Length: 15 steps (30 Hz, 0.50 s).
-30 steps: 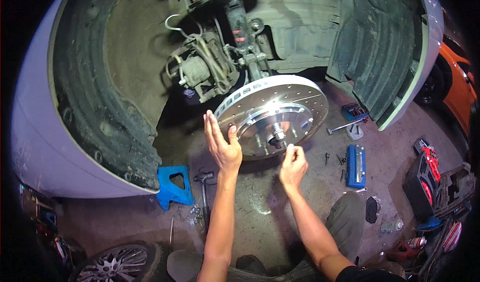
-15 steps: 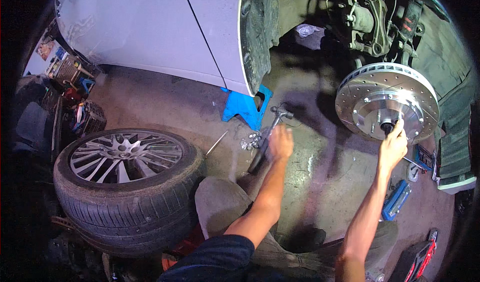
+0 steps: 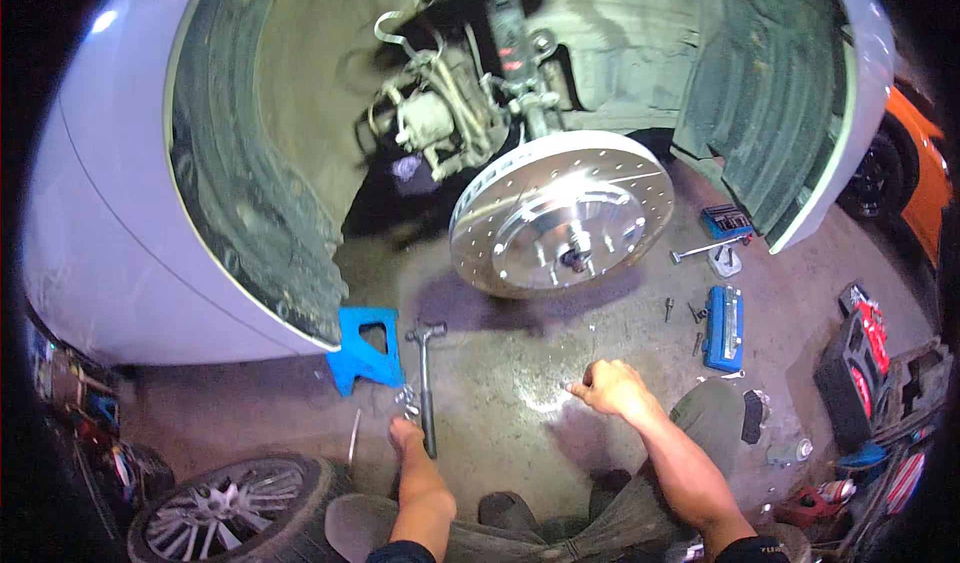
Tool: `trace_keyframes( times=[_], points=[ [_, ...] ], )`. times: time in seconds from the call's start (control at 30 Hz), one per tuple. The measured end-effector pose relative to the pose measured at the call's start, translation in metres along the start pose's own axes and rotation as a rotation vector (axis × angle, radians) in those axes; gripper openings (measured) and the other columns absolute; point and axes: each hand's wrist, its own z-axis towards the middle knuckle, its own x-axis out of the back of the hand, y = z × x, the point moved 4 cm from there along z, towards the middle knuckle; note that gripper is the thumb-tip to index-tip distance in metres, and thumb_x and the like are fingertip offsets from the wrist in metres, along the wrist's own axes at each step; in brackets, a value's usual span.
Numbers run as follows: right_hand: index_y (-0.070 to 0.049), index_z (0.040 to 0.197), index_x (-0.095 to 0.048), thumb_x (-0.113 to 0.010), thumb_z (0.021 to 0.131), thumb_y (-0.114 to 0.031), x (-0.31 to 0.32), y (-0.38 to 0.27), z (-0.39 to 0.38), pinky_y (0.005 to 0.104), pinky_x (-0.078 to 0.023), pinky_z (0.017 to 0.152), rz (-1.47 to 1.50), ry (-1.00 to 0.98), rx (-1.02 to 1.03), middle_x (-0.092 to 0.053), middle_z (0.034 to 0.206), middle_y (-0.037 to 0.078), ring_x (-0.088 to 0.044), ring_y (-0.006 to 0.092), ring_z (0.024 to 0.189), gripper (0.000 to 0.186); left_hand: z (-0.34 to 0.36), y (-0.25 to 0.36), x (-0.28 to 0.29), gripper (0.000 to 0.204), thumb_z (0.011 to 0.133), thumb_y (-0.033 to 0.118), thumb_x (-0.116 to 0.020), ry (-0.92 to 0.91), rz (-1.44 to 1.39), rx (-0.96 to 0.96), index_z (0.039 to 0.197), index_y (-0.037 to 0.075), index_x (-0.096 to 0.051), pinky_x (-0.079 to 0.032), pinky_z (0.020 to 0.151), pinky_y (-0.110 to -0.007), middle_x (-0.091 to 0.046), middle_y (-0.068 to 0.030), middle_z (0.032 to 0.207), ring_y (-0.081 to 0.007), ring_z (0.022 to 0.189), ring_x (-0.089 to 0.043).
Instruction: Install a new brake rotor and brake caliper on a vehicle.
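Note:
My left hand [image 3: 405, 433] is low over the floor, beside a small heap of shiny metal pieces [image 3: 405, 399], possibly lug nuts. Its fingers are mostly hidden. Right next to it lies a ball-peen hammer [image 3: 426, 383] with a dark handle. My right hand [image 3: 614, 389] hovers over the floor, fingers curled and thumb against them; what it may hold is too small to make out. Beyond my hands, a shiny drilled brake rotor [image 3: 540, 218] sits on the wheel hub, with studs around its dark centre. The brake caliper [image 3: 425, 121] hangs at its upper left.
A blue jack stand [image 3: 366, 348] stands under the car's edge. The removed wheel [image 3: 235, 508] lies at lower left, near a thin rod [image 3: 354, 435]. To the right are a blue case [image 3: 724, 328], a socket set [image 3: 726, 223], a ratchet [image 3: 708, 250] and a red-and-black tool case [image 3: 858, 358].
My right hand has left the rotor's centre and drawn back over the floor. My left hand has moved from above the hammer to beside the metal pieces. The view has swung right.

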Motion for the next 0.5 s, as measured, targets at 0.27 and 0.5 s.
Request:
trace_keyframes(
  times=[0.27, 0.5],
  points=[
    [0.001, 0.113, -0.064, -0.068, 0.087, -0.034, -0.017, -0.041, 0.023, 0.0489, -0.051, 0.087, 0.183, 0.093, 0.178, -0.067, 0.103, 0.027, -0.064, 0.0437, 0.102, 0.044, 0.039, 0.044, 0.002, 0.017, 0.083, 0.008, -0.062, 0.171, -0.691, -0.075, 0.098, 0.0, -0.063, -0.05, 0.06, -0.041, -0.067, -0.0147, 0.082, -0.029, 0.067, -0.063],
    [0.002, 0.121, -0.057, -0.064, 0.084, -0.008, -0.002, -0.007, 0.052, 0.0473, -0.052, 0.083, 0.473, 0.654, 0.289, -0.066, 0.101, 0.027, -0.065, 0.0431, 0.095, 0.039, -0.248, 0.307, -0.019, 0.023, 0.098, 0.019, -0.057, -0.9, -1.218, -0.418, 0.111, 0.0, -0.059, -0.05, 0.065, -0.025, -0.065, -0.0057, 0.092, -0.013, 0.075, -0.062]
  ],
)
